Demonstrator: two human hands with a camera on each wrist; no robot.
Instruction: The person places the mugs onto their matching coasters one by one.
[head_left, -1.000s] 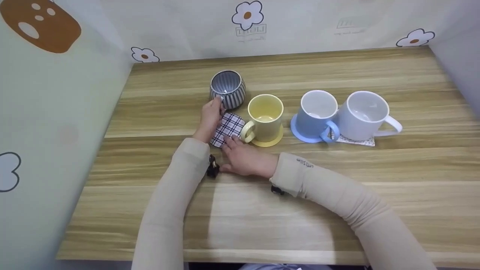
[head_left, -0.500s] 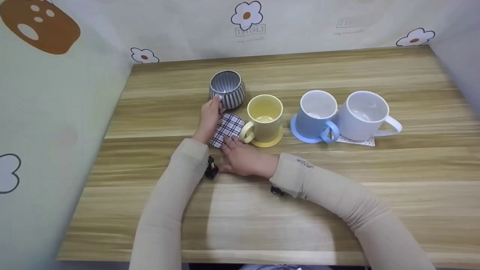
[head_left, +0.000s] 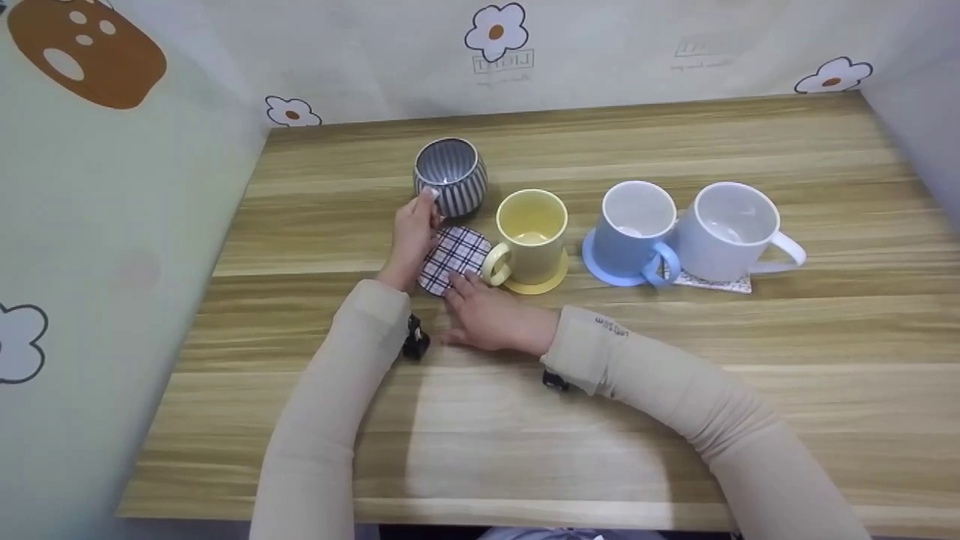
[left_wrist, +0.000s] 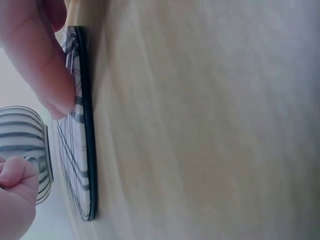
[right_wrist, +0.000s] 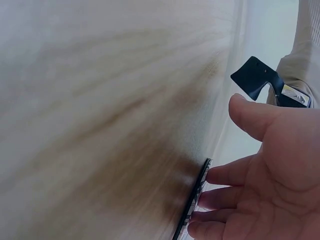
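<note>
My left hand (head_left: 410,234) holds the handle of a grey-and-white striped mug (head_left: 463,193), which is behind a plaid coaster (head_left: 453,251) in the head view. In the left wrist view the striped mug (left_wrist: 20,132) appears at the left edge, apart from the dark-edged coaster (left_wrist: 76,167). My right hand (head_left: 486,315) lies with extended fingers, their tips on the coaster's near edge. From the right wrist, the right hand (right_wrist: 272,185) shows its fingers spread against the coaster's rim. Most of the mug handle is hidden by my left fingers.
Just right of the plaid coaster stands a yellow mug (head_left: 534,247) on a yellow coaster. Farther right are a blue mug (head_left: 630,244) on a blue coaster and a white mug (head_left: 720,244) on a patterned square coaster. A patterned wall (head_left: 600,45) borders the wooden table (head_left: 525,435).
My left hand and the striped mug have shifted slightly to the left and back, uncovering more of the plaid coaster. My right hand and the other mugs stay in place.
</note>
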